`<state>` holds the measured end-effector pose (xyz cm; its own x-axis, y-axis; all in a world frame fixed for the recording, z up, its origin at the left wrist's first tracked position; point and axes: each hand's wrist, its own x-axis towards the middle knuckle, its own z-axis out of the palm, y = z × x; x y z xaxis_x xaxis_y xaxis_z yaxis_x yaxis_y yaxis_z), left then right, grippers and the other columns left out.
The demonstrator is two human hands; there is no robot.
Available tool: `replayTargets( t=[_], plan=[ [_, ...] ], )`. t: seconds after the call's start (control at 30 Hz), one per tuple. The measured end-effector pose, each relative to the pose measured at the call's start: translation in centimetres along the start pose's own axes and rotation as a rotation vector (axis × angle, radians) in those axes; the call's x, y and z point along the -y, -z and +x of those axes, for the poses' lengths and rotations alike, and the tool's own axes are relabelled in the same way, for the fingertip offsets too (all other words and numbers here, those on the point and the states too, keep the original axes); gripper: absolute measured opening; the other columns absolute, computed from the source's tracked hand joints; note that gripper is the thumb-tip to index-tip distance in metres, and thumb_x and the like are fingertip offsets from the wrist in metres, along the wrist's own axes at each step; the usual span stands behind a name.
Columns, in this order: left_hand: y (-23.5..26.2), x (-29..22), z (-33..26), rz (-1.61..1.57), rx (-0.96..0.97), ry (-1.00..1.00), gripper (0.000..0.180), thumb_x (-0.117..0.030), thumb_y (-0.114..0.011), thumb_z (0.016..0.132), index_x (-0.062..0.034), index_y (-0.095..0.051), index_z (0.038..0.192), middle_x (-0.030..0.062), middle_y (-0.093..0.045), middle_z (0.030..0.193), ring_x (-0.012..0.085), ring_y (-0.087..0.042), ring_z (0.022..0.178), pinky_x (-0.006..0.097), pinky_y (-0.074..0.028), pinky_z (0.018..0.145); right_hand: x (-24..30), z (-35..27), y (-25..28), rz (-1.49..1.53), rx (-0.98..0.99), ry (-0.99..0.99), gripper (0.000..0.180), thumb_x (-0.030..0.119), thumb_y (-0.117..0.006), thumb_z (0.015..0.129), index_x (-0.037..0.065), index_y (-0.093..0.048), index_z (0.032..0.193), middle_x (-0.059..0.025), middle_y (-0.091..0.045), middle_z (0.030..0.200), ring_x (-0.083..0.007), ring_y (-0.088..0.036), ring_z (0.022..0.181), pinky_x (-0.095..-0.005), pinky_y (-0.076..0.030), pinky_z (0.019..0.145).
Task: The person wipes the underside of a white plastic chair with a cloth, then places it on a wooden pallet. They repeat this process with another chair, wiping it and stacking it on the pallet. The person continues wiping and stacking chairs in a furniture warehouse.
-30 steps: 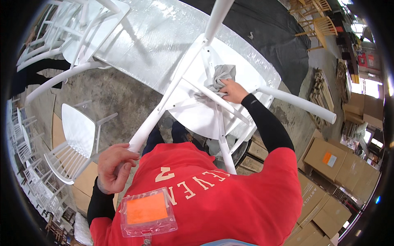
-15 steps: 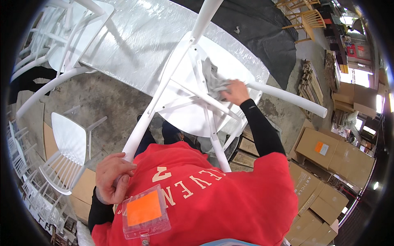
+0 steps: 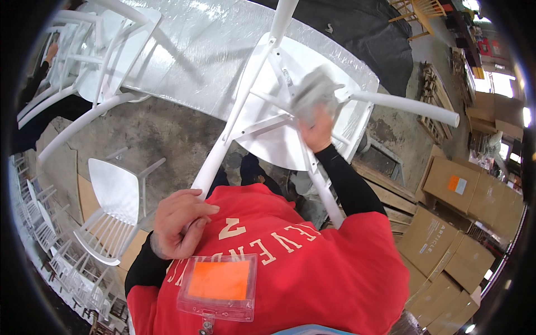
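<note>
A white chair [image 3: 267, 137] lies upturned on the plastic-covered table [image 3: 192, 53], its legs and underframe facing me. My left hand [image 3: 184, 220] is wrapped round the end of the near-left leg [image 3: 215, 159], close to my shirt. Over the seat's underside, beside the crossed braces, my right hand [image 3: 317, 131] grips a crumpled grey cloth [image 3: 315, 92]. Motion smears the cloth and those fingers. Another leg [image 3: 410, 103] sticks out to the right, past the right hand.
More upturned white chairs [image 3: 114, 61] stand at the far left, where another person's hand [image 3: 52, 51] shows. On the floor at left is an upright white chair [image 3: 114, 190]. Cardboard boxes [image 3: 430, 237] are stacked at right, near wooden slats [image 3: 385, 201]. A black sheet [image 3: 363, 42] lies beyond the table.
My right hand has swept the cloth across the seat's underside, slightly nearer the right-hand leg. The left hand keeps its hold on the leg. The whole view has shifted a little.
</note>
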<state>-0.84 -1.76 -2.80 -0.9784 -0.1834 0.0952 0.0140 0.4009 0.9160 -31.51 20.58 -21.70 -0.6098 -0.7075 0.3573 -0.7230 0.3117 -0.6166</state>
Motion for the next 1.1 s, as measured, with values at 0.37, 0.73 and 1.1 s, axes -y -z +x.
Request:
replayTargets(
  t=[0.37, 0.73, 1.1],
  plan=[
    [0.3, 0.6, -0.3, -0.035, 0.193, -0.054, 0.019, 0.001, -0.056, 0.087, -0.0003, -0.071, 0.1, 0.0087, -0.07, 0.078, 0.0228, -0.069, 0.066, 0.045, -0.051, 0.098, -0.9, -11.1, -14.9, -0.657, 0.175, -0.32, 0.04, 0.032, -0.065, 0.085, 0.02, -0.07, 0.123, -0.0127, -0.057, 0.137, -0.0375, -0.049, 0.128, -0.0536, -0.037, 0.104],
    [0.3, 0.7, -0.7, -0.021, 0.214, -0.004, 0.019, -0.005, -0.052, 0.097, 0.0044, -0.068, 0.103, 0.0146, -0.073, 0.085, 0.0205, -0.072, 0.074, 0.038, -0.054, 0.089, -1.1, -9.7, -13.4, -0.553, -0.105, -0.398, 0.028, 0.019, -0.064, 0.086, 0.008, -0.07, 0.11, -0.0226, -0.054, 0.138, -0.0422, -0.052, 0.123, -0.049, -0.044, 0.099],
    [-0.6, 0.7, -1.3, -0.184, 0.183, 0.093, 0.019, 0.0, -0.053, 0.098, 0.0068, -0.067, 0.107, 0.0144, -0.072, 0.085, 0.0163, -0.071, 0.074, 0.027, -0.054, 0.067, 5.1, -23.0, -10.8, -0.583, -0.047, -0.983, 0.045, 0.021, -0.062, 0.088, 0.015, -0.065, 0.132, -0.0245, -0.054, 0.126, -0.0438, -0.052, 0.119, -0.0489, -0.045, 0.098]
  ],
)
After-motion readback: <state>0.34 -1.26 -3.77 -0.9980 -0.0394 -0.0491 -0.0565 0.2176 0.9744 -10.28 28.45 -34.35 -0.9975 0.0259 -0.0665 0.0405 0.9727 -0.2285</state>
